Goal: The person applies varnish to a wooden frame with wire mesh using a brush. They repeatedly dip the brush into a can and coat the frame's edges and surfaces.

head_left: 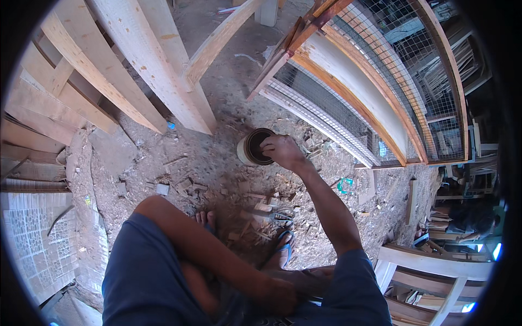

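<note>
My right hand reaches forward over a round, pale-sided can that stands on the littered ground. Its fingers bend together and dip past the rim into the dark inside. Whatever they pinch is hidden, and I cannot make out what the can contains. Close to my body, my left hand rests low over my lap, in shadow. The fingers of that hand are too dark and blurred to show whether they hold anything.
Pale wooden boards lean at the left. A wooden frame with wire mesh stands at the right. Wood scraps and shavings litter the ground around my sandalled foot. Another person is at the far right, near a pale wooden frame.
</note>
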Demonstrator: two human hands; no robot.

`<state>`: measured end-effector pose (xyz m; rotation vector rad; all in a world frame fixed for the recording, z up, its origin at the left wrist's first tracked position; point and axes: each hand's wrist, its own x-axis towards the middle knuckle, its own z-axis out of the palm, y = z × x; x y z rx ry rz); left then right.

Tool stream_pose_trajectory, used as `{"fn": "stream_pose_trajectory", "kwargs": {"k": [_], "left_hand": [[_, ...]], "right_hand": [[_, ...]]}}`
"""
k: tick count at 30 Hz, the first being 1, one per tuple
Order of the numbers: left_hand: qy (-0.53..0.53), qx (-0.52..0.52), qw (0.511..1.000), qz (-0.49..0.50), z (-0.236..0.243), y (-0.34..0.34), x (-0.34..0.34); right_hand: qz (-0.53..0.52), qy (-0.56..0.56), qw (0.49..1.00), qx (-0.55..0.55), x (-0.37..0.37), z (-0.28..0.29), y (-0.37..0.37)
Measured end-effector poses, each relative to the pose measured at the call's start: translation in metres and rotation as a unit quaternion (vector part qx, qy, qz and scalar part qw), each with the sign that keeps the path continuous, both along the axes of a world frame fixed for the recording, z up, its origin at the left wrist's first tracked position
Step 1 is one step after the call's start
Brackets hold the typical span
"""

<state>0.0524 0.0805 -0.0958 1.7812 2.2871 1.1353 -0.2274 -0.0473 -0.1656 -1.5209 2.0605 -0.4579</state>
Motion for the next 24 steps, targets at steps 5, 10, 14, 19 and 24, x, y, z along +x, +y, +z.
{"fn": "stream_pose_trajectory", "kwargs": {"k": [5, 10, 14, 19, 24], "left_hand": [[-0.002, -0.006, 1.000, 0.020, -0.002, -0.006, -0.004], [-0.049, -0.052, 0.997, 0.008, 0.001, -0.006, -0.009], [-0.035, -0.010, 0.999, 0.020, -0.010, -0.001, -0.008], [-0.016, 0.075, 0.996, 0.051, -0.033, 0.010, -0.013], [-0.043, -0.088, 0.995, 0.031, -0.041, 0.020, -0.025]], "right_hand": [[-0.100, -0.040, 0.994, 0.000, -0.011, 0.043, 0.012], [-0.174, -0.156, 0.972, -0.006, -0.004, 0.061, 0.035], [-0.192, -0.123, 0.963, -0.140, 0.011, 0.044, 0.041], [-0.248, -0.096, 0.933, -0.241, 0.020, 0.029, 0.046], [-0.235, -0.100, 0.916, -0.309, 0.013, 0.022, 0.054]]}}
